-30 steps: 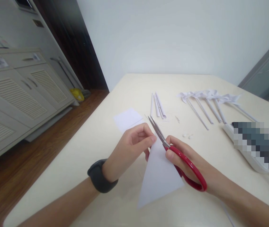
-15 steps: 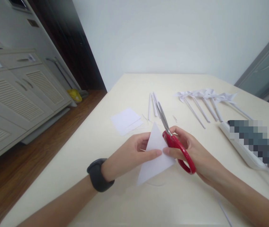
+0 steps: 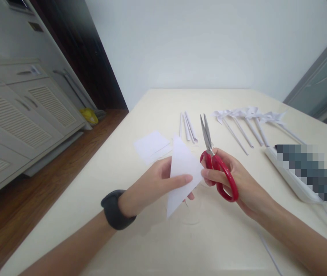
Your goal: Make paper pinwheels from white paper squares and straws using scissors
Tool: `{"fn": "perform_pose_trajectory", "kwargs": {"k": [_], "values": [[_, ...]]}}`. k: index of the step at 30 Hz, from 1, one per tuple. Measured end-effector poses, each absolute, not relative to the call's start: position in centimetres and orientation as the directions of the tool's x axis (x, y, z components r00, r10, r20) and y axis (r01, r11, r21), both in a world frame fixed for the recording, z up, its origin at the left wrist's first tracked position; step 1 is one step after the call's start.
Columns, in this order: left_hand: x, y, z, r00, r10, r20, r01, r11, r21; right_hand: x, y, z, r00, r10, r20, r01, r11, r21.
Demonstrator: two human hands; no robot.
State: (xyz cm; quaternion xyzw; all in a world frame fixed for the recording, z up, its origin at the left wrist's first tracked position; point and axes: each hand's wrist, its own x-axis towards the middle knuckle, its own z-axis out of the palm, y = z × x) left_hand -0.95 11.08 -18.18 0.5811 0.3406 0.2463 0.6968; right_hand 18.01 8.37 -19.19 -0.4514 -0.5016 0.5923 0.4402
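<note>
Between its thumb and fingers my left hand (image 3: 157, 180) grips a white paper triangle (image 3: 184, 161), held up over the table. The thumb lies across its front and fingertips show below its lower edge. My right hand (image 3: 232, 172) is closed around a pair of red-handled scissors (image 3: 221, 172). Their blades point up and away from me, slightly parted and not on the paper. The right thumb is close to the triangle's right corner; I cannot tell whether it touches. White paper squares (image 3: 153, 145) lie on the table beyond my left hand.
Several rolled paper sticks (image 3: 188, 128) lie past the triangle. Paper pinwheels on sticks (image 3: 250, 113) are lined up at the back right. A white object with a blurred-out top (image 3: 290, 176) stands right on the cream table (image 3: 163, 253). Louvred cabinets (image 3: 51, 103) are at the left.
The scissors have turned more upright and away from the paper, with their blades a little apart. My left hand has tilted the triangle and shifted it slightly left, while the right hand has let it go.
</note>
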Motion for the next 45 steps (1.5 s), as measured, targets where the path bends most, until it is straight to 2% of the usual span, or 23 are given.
{"fn": "perform_pose_trajectory", "kwargs": {"k": [3,8,11,15,19,25,29,32,34,37,39,42,45], "values": [[-0.8,11.1,-18.1,0.699,0.681,-0.217,0.091,0.217,0.972,18.3,8.5,-19.3,-0.165,0.983,-0.086,-0.064,-0.097,-0.993],[-0.8,11.4,-18.2,0.696,0.691,-0.195,0.134,0.142,0.981,18.8,8.8,-19.3,-0.108,0.993,-0.039,-0.126,-0.053,-0.991],[-1.0,11.7,-18.6,0.669,0.724,-0.169,0.206,0.037,0.978,18.9,8.9,-19.2,-0.107,0.994,-0.009,-0.189,-0.029,-0.982],[-1.2,11.9,-19.2,0.548,0.836,-0.018,0.4,-0.244,0.883,19.0,9.0,-19.3,-0.165,0.986,-0.027,-0.235,-0.066,-0.97],[-1.3,12.0,-19.1,0.53,0.823,0.205,0.427,-0.467,0.774,19.0,9.0,-19.2,-0.166,0.981,-0.096,-0.202,-0.129,-0.971],[-1.3,12.0,-19.0,0.585,0.76,0.282,0.403,-0.574,0.713,19.0,9.0,-18.6,-0.307,0.939,-0.156,-0.131,-0.204,-0.97],[-1.2,11.8,-19.1,0.586,0.745,0.319,0.42,-0.616,0.666,19.1,8.9,-19.1,-0.313,0.936,-0.162,-0.074,-0.194,-0.978],[-1.1,11.7,-19.1,0.558,0.76,0.335,0.404,-0.601,0.69,19.0,8.9,-19.5,-0.281,0.943,-0.177,-0.045,-0.198,-0.979],[-1.1,11.8,-19.0,0.503,0.804,0.317,0.362,-0.529,0.768,18.9,8.8,-19.6,-0.249,0.955,-0.163,-0.051,-0.181,-0.982],[-1.2,12.2,-18.9,0.436,0.879,0.193,0.236,-0.318,0.918,18.7,8.7,-19.6,-0.188,0.975,-0.12,-0.061,-0.134,-0.989],[-1.2,12.4,-18.8,0.446,0.89,0.096,0.136,-0.174,0.975,18.6,8.6,-19.6,-0.149,0.984,-0.096,-0.065,-0.107,-0.992],[-1.2,12.4,-18.4,0.489,0.871,0.037,0.05,-0.071,0.996,18.5,8.5,-19.6,-0.125,0.989,-0.082,-0.074,-0.091,-0.993],[-1.1,12.2,-18.2,0.503,0.863,0.038,0.064,-0.081,0.995,18.4,8.5,-19.5,-0.157,0.984,-0.082,-0.079,-0.096,-0.992]]}}
